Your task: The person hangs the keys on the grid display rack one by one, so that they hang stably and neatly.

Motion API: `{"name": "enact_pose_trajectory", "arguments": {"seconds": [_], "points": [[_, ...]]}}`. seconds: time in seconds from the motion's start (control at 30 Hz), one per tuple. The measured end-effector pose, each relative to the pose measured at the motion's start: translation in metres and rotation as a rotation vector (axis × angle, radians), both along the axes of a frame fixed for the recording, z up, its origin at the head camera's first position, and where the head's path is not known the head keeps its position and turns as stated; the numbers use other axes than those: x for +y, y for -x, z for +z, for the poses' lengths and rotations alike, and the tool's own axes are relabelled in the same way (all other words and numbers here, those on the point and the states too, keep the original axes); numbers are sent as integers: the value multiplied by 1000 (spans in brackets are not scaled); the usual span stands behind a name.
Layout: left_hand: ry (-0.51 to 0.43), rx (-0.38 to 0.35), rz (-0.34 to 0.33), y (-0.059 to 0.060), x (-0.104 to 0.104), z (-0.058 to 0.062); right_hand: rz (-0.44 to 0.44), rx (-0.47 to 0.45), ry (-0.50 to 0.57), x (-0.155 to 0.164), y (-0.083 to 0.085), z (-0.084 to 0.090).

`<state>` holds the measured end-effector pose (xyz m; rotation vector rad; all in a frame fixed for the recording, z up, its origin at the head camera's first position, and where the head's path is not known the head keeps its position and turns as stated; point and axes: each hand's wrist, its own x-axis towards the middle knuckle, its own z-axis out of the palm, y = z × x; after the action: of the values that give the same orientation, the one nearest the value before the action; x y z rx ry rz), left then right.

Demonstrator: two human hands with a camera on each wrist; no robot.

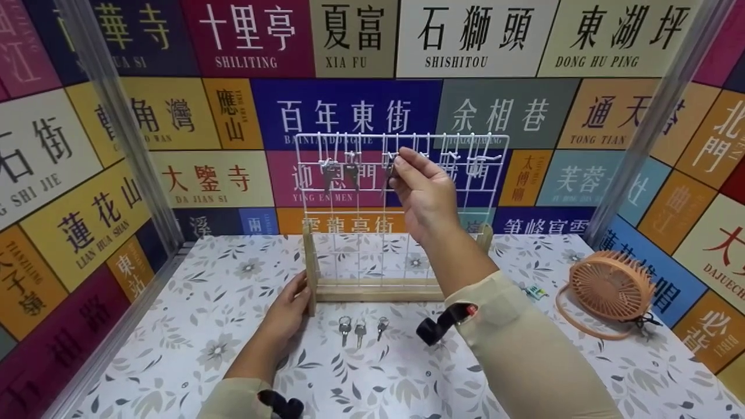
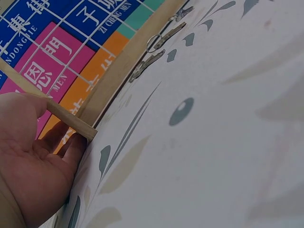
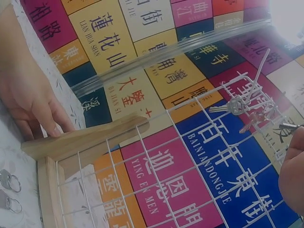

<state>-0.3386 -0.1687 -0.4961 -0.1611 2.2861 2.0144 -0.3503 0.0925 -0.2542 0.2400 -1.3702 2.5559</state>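
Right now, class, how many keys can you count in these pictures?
6: three keys lie in a row on the table at; two hang on the wire rack at; the right hand holds one at the rack. More may be hidden.

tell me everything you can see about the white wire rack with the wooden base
The wire rack is a white grid panel standing upright in a pale wooden frame of two posts and a bottom rail, near the back of the floral table. Small hooks stick out along its top rows; two hanging keys show there. The left hand rests against the left post's foot. The right hand pinches a third key at a hook. Three loose keys lie just in front of the base.
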Motion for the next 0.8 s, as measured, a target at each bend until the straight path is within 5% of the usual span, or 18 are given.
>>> {"name": "enact_pose_trajectory", "arguments": {"seconds": [0.4, 0.8], "points": [[-5, -15, 18, -1, 1, 2, -5, -22, -20, 5, 5, -16], [-20, 7, 12, 1, 1, -3, 38, -31, -134, 20, -7, -91]]}}
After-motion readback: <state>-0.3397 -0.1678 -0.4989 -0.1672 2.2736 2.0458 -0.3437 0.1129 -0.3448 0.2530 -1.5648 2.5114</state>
